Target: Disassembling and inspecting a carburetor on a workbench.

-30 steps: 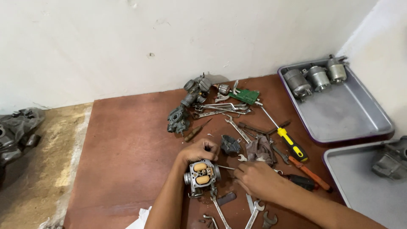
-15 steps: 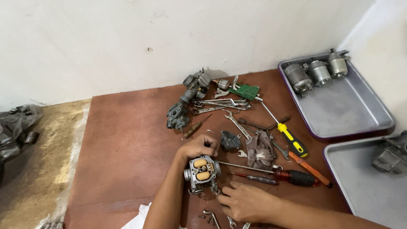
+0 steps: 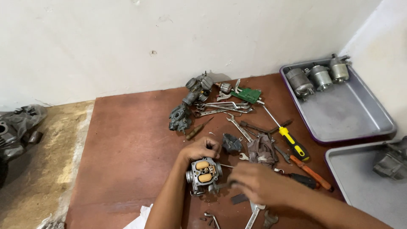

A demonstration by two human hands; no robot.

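Board (image 3: pixel 127 140) of reddish brown, laid flat against a white wall (image 3: pixel 127 42), with a strip of sandy floor (image 3: pixel 46 161) to the left. Dark engine part (image 3: pixel 17 131) at the far left edge. Two grey trays on the right: far tray (image 3: pixel 352 114) with three metal cylinders (image 3: pixel 320 76) along its back rim, near tray (image 3: pixel 360 182) with a grey casting (image 3: pixel 392 161) at the edge of view. Scatter of tools mid-board: spanners (image 3: pixel 220 108), green circuit board (image 3: pixel 246 95), yellow-handled screwdriver (image 3: pixel 292 144), orange-handled screwdriver (image 3: pixel 311 173), grey rag (image 3: pixel 260 150), grey carburettor parts (image 3: pixel 190 101) near the wall. White paper (image 3: pixel 142 216) at the bottom edge. Carburettor (image 3: pixel 203 173), open side up with two tan floats showing, on the board just below centre. Left hand (image 3: pixel 201 149) over its far side, fingers curled and clamped on the body. Right hand (image 3: pixel 258 182) just right of it, blurred, fingers bunched toward the carburettor's right edge; grip on anything there not clear. Loose spanner (image 3: pixel 254 214) beneath the right hand.
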